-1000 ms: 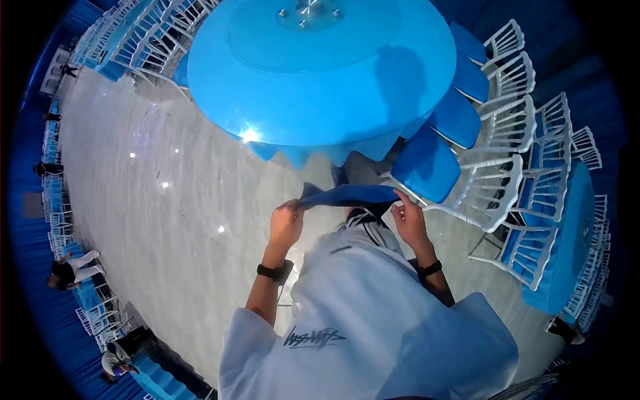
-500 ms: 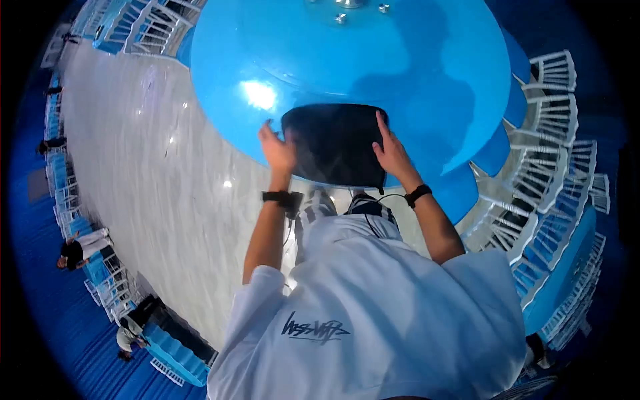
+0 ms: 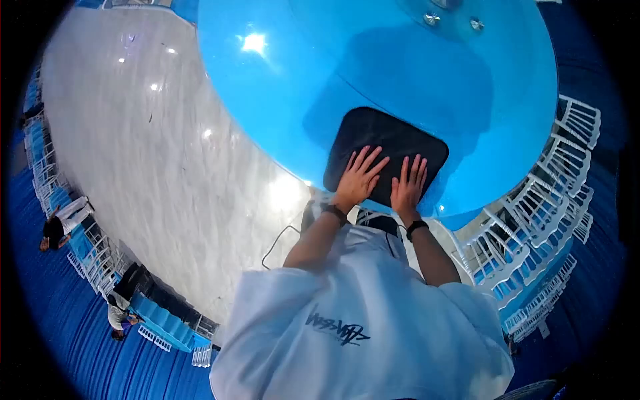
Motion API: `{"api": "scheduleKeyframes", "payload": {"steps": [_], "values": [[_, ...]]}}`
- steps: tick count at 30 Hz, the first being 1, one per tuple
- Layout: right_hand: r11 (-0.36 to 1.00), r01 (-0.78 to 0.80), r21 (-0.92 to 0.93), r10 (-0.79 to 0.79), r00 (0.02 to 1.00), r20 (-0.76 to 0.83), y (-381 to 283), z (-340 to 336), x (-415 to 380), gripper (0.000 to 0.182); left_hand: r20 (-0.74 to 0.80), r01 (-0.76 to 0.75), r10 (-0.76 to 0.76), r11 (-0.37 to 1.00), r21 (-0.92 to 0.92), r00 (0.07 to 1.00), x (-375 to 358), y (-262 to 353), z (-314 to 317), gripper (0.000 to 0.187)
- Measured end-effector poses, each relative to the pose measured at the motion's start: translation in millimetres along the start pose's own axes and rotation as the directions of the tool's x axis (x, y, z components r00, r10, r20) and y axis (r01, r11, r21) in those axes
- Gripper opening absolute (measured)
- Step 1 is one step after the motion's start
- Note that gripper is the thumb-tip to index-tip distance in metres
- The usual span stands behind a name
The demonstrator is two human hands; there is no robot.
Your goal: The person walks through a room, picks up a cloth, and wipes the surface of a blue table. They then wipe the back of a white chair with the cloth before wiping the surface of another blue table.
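A black seat-cushion-like pad (image 3: pixel 390 137) with rounded corners lies flat on the blue round table (image 3: pixel 280 87), close to its near edge. My left hand (image 3: pixel 360 175) presses on the left part of the pad, palm down with fingers spread. Beside it, my right hand (image 3: pixel 409 185) rests flat on the pad's lower right part, fingers stretched out. Neither hand grips anything. Both wrists wear dark bands.
Shiny metal pieces (image 3: pixel 432 19) stand at the table's far side. White chairs (image 3: pixel 527 227) crowd the right. Pale glossy floor (image 3: pixel 153 133) spreads to the left, with more chairs (image 3: pixel 100 253) and people (image 3: pixel 63 223) along the far edge.
My hands have gone from holding the pad by its two sides to lying flat on top of it. The pad now rests on the table, turned at an angle, and my view has shifted.
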State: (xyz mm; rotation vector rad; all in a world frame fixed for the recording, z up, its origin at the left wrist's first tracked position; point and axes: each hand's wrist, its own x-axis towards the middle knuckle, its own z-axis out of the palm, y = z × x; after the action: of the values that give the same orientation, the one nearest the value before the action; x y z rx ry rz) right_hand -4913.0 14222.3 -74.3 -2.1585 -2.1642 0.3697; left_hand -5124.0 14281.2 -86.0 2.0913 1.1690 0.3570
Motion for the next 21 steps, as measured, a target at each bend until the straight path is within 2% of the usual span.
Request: {"api": "scheduleKeyframes", "payload": {"steps": [3,4,5,8,12,14,17,21], "values": [[1.0,0.004,0.018,-0.004,0.999,0.043,-50,15,47,0.077,-0.002,0.062,-0.062,0.998,0.032,0.998,14,-55,-38,0.064],[0.998,0.053,-0.014,-0.053,0.998,0.021,-69,18,68,0.078,-0.049,0.076,-0.074,0.996,0.036,0.996,21,-71,-64,0.064],[0.998,0.055,-0.007,-0.055,0.996,0.07,-90,20,91,0.075,-0.065,0.071,-0.066,0.995,0.069,0.996,26,-95,-81,0.063],[0.99,0.139,0.011,-0.138,0.99,-0.034,-156,32,179,0.069,-0.183,0.107,-0.082,0.986,0.129,0.98,51,-164,-148,0.058],[0.981,0.194,0.018,-0.192,0.976,-0.104,-231,41,287,0.072,-0.226,0.135,-0.069,0.948,0.289,0.972,88,-248,-226,0.058],[0.969,0.243,0.037,-0.233,0.958,-0.17,-255,60,332,0.074,-0.309,0.138,-0.009,0.907,0.397,0.951,105,-290,-247,0.059],[0.956,0.293,0.027,-0.279,0.93,-0.24,-281,70,383,0.07,-0.327,0.192,-0.03,0.858,0.477,0.944,127,-336,-275,0.056],[0.947,0.321,0.029,-0.299,0.908,-0.292,-283,79,394,0.067,-0.404,0.189,0.02,0.861,0.472,0.915,133,-351,-271,0.055]]}}
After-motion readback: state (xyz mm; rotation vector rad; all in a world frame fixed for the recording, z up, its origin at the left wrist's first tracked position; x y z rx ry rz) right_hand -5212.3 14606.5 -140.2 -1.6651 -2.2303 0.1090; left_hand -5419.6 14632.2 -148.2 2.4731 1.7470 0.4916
